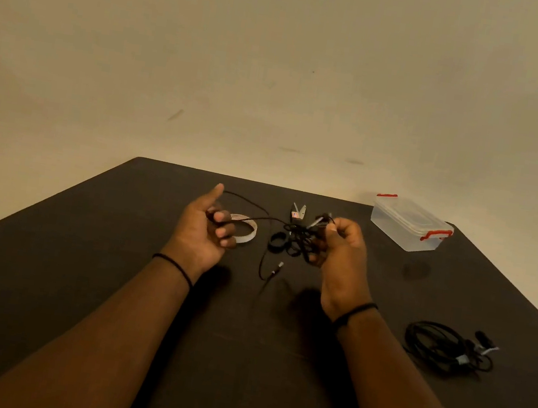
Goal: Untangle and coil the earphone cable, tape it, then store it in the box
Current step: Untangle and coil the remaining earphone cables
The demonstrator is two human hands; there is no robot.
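Holding: right hand point(341, 245) grips tangled black earphone cable point(297, 237)
Left hand point(203, 229): fingers curled round one strand
Clear red-latched plastic box point(409, 225): right of right hand

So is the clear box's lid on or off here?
On. The lid sits flat atop the clear box, with red latches at both ends; whether they are clipped cannot be told.

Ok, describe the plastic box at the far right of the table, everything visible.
The box is a clear, see-through plastic container, rectangular with rounded corners, with a clear lid on top and red clips at its two short ends. It stands upright on the dark table near the far right corner. Nothing touches it, and what is inside cannot be made out.
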